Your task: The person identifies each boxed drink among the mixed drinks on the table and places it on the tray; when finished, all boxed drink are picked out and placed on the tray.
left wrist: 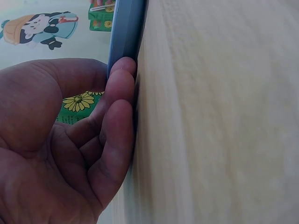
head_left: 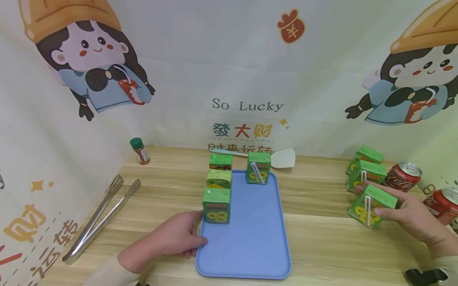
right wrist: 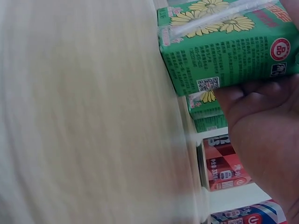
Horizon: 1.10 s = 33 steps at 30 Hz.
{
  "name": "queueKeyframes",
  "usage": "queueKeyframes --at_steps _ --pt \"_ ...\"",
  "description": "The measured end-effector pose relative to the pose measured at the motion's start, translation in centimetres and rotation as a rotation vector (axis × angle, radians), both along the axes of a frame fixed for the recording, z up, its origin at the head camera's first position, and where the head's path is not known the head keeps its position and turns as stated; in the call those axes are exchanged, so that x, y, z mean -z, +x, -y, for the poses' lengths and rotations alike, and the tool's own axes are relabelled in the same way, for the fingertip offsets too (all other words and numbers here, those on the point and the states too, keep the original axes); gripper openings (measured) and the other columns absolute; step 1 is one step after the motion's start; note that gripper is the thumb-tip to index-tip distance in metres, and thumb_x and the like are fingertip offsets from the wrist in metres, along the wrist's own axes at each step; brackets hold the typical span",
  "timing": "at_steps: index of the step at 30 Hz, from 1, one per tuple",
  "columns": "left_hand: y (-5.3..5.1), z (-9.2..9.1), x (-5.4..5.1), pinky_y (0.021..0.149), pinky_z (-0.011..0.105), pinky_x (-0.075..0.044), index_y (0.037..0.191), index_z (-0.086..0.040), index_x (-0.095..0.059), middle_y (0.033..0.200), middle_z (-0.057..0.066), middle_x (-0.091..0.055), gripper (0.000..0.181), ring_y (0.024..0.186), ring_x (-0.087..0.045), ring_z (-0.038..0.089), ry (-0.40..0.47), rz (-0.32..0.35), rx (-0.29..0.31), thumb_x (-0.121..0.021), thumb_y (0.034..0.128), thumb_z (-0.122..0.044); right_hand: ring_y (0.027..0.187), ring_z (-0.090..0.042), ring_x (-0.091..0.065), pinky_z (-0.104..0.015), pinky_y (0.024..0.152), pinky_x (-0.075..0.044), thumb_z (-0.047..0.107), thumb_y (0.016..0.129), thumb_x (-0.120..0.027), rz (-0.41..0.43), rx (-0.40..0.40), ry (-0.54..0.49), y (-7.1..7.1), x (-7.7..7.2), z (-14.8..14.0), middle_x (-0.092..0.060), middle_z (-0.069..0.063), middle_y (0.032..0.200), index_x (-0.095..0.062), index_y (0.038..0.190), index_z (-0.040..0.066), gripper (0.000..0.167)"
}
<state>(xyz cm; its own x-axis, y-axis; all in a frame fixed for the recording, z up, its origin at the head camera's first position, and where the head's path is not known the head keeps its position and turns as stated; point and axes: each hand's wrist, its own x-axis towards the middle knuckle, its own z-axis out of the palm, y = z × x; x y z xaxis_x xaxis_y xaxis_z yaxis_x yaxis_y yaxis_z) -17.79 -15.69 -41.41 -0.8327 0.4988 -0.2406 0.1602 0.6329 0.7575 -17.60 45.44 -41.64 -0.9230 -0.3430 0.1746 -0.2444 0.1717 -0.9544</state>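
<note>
At the lower middle of the frame, the edge of the blue tray (head_left: 250,238) is pinched by the left hand (head_left: 180,234). At the right, a green box (head_left: 373,203) is gripped by the right hand (head_left: 411,218). If it is swung too low, the boxes on the tray (head_left: 217,206) might be bumped over. Its straw side is turned toward the camera; its long way is held up and down, tipped rightward at the top. Behind it, red cans (head_left: 399,178) are seen.

The left hand (left wrist: 60,144) pinches a tray (left wrist: 126,32); a flowered box (left wrist: 77,102) shows behind the grip, a green carton (left wrist: 100,19) beyond it, the table (left wrist: 219,116) alongside.
</note>
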Motion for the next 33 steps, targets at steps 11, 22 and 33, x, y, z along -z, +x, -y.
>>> queueKeyframes --at_steps 11,22,33 --pt "0.0 0.0 0.0 0.042 0.034 -0.055 0.168 0.015 -0.025 0.061 0.001 -0.071 0.094 0.047 -0.066 0.018 0.010 0.005 -0.004 -0.082 0.0981 -0.011 0.130 0.003 -0.066 -0.017 0.094 -0.059 -0.012 0.110 -0.057 -0.010 0.081 0.084 -0.1 -0.3 0.8 -0.070 0.017 0.148 -0.044 0.171 0.007 0.065" --pt "0.0 0.0 0.0 0.042 0.033 -0.054 0.169 0.013 -0.026 0.062 0.001 -0.070 0.094 0.047 -0.066 0.018 0.007 -0.002 -0.001 -0.082 0.0976 -0.011 0.127 0.010 -0.064 -0.016 0.089 -0.059 -0.002 0.110 -0.064 -0.063 0.194 0.247 -0.1 -0.6 1.8 -0.068 0.024 0.146 -0.049 0.168 0.007 0.061" --pt "0.1 0.0 0.0 0.042 0.034 -0.054 0.170 0.013 -0.026 0.062 0.001 -0.070 0.095 0.047 -0.065 0.018 0.011 -0.010 -0.001 -0.082 0.0969 -0.011 0.122 0.008 -0.065 -0.020 0.084 -0.061 -0.002 0.109 -0.067 -0.099 0.208 0.297 -0.1 -0.6 3.0 -0.069 0.027 0.141 -0.056 0.164 0.008 0.057"
